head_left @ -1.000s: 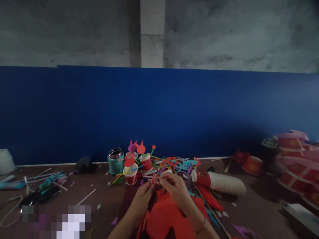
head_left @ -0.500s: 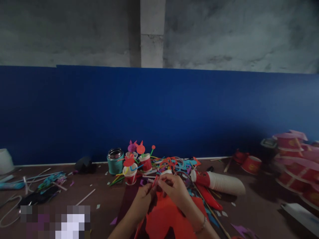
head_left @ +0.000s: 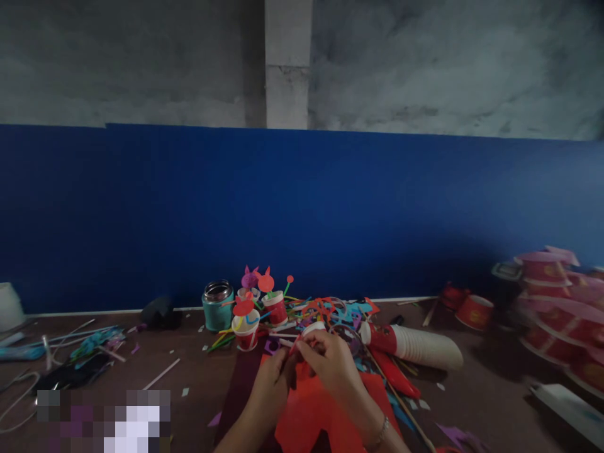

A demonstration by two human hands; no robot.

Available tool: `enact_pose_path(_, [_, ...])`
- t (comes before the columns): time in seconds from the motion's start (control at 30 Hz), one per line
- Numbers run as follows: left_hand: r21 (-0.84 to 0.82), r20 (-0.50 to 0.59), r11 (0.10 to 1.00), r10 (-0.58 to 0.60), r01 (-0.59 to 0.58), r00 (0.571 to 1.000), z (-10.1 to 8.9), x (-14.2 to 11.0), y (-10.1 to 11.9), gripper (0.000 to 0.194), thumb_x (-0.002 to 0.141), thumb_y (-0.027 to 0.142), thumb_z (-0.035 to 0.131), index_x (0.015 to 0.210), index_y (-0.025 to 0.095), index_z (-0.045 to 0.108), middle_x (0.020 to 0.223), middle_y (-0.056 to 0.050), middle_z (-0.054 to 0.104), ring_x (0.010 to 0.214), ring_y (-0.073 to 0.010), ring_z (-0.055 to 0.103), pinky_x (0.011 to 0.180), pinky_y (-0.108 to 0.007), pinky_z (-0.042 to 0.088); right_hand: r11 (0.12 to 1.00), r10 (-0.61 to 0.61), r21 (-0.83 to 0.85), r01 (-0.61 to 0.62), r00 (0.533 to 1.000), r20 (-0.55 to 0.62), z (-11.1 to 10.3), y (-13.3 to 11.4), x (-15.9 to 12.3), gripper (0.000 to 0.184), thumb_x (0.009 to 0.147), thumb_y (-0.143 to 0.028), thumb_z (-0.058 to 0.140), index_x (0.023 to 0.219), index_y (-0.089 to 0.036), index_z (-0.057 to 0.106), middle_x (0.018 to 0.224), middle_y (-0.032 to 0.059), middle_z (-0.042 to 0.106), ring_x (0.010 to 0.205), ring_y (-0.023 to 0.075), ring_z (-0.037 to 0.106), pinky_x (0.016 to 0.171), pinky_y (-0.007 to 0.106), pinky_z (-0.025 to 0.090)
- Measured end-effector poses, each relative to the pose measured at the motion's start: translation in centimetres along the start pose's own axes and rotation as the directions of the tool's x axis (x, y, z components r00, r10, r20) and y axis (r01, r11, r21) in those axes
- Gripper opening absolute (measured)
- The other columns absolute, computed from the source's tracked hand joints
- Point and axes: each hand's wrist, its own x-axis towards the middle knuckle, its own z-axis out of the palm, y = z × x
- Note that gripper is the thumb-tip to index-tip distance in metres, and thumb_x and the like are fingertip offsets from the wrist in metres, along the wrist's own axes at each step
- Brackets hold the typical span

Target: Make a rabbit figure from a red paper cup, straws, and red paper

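Working a thin red strip by hand above the near edge of the tabletop [head_left: 189, 352].
The left hand [head_left: 272, 376] is pinching the strip [head_left: 294, 346], its fingers nearly closed; the right hand [head_left: 328, 352] is curling in with fingertips beside the strip's upper end, though whether they are gripping it cannot be told. Red paper sheets [head_left: 306, 415] are lying beneath, at mid near edge. Three red-and-white paper-cup figures [head_left: 247, 335] are standing toward the far edge, apparently complete; the strip, seemingly unfinished, is remaining unattached to any cup.
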Motion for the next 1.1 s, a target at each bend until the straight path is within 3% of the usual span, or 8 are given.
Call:
enact_pose_path(0.33, [-0.048, 0.029, 0.999, 0.013, -0.012, 0.999, 0.0, -0.2, 0.0, 0.041, 0.081, 0.058, 0.044, 0.066, 0.021, 0.049, 0.056, 0.004, 0.046, 0.052, -0.0133, 0.041, 0.051, -0.024, 0.03, 0.996, -0.024, -0.085, 0.022, 0.999, -0.026, -0.7, -0.1, -0.1, 0.026, 0.079, -0.042, 0.058, 0.071, -0.02, 0.069, 0.053, 0.0006, 0.063, 0.05, 0.0152, 0.057, 0.048, 0.023, 0.038])
enact_pose_path(0.43, [-0.074, 0.076, 0.996, -0.037, 0.043, 0.996, -0.1, -0.1, 0.3, 0.039, 0.08, 0.056, 0.045, 0.064, 0.021, 0.048, 0.051, 0.005, 0.044, 0.046, -0.0111, 0.035, 0.047, -0.024, 0.026, 0.985, -0.117, -0.139, 0.106, 0.991, -0.067, -1.2, -0.2, 0.0, 0.02, 0.076, -0.038, 0.063, 0.078, -0.02, 0.072, 0.069, 0.0036, 0.067, 0.068, 0.0197, 0.061, 0.063, 0.028, 0.045])
enact_pose_path(0.57, [-0.089, 0.175, 0.992, -0.076, 0.093, 0.982, -0.2, -0.2, 0.9, 0.037, 0.078, 0.055, 0.048, 0.069, 0.019, 0.054, 0.046, 0.007, 0.042, 0.043, -0.0101, 0.032, 0.046, -0.023, 0.024, 0.975, -0.202, -0.109, 0.194, 0.977, -0.071, -1.6, -0.3, 0.2, 0.015, 0.069, -0.029, 0.069, 0.08, -0.02, 0.073, 0.091, 0.0072, 0.066, 0.093, 0.025, 0.059, 0.084, 0.036, 0.045])
enact_pose_path(0.67, [-0.106, 0.231, 0.99, -0.071, 0.097, 0.97, -0.4, -0.4, 1.5, 0.037, 0.076, 0.055, 0.053, 0.068, 0.018, 0.055, 0.048, 0.006, 0.043, 0.046, -0.0102, 0.037, 0.048, -0.023, 0.027, 0.984, -0.179, 0.012, 0.178, 0.984, 0.015, -1.4, -0.1, 0.4, 0.01, 0.07, -0.026, 0.066, 0.066, -0.019, 0.071, 0.088, 0.0069, 0.066, 0.088, 0.0225, 0.06, 0.081, 0.035, 0.046])
enact_pose_path(0.87, [-0.121, 0.319, 0.986, -0.073, 0.117, 0.945, -0.7, -0.6, 2.0, 0.043, 0.076, 0.059, 0.051, 0.071, 0.016, 0.058, 0.048, 0.007, 0.041, 0.045, -0.009, 0.033, 0.047, -0.023, 0.025, 0.959, -0.128, 0.261, 0.109, 0.99, 0.054, -1.1, 0.9, 0.8, 0.023, 0.066, -0.038, 0.072, 0.054, -0.017, 0.07, 0.081, 0.0069, 0.065, 0.075, 0.0194, 0.061, 0.066, 0.03, 0.05])
enact_pose_path(0.93, [-0.128, 0.334, 0.983, -0.082, 0.132, 0.939, -0.8, -0.6, 1.9, 0.046, 0.075, 0.061, 0.05, 0.072, 0.016, 0.058, 0.047, 0.007, 0.04, 0.044, -0.0087, 0.032, 0.046, -0.023, 0.024, 0.956, -0.112, 0.28, 0.088, 0.991, 0.071, -1.1, 0.8, 0.9, 0.028, 0.066, -0.042, 0.072, 0.054, -0.017, 0.07, 0.08, 0.0074, 0.066, 0.072, 0.019, 0.061, 0.062, 0.029, 0.049])
enact_pose_path(1.1, [-0.094, 0.301, 0.986, -0.106, 0.14, 0.948, -1.1, -0.3, 1.2, 0.046, 0.073, 0.064, 0.05, 0.067, 0.018, 0.049, 0.045, 0.008, 0.041, 0.044, -0.0082, 0.033, 0.047, -0.023, 0.025, 0.968, -0.161, 0.221, 0.121, 0.972, 0.173, -1.9, 0.2, 0.8, 0.045, 0.083, -0.051, 0.053, 0.06, -0.016, 0.072, 0.067, 0.006, 0.066, 0.066, 0.0175, 0.061, 0.061, 0.027, 0.047])
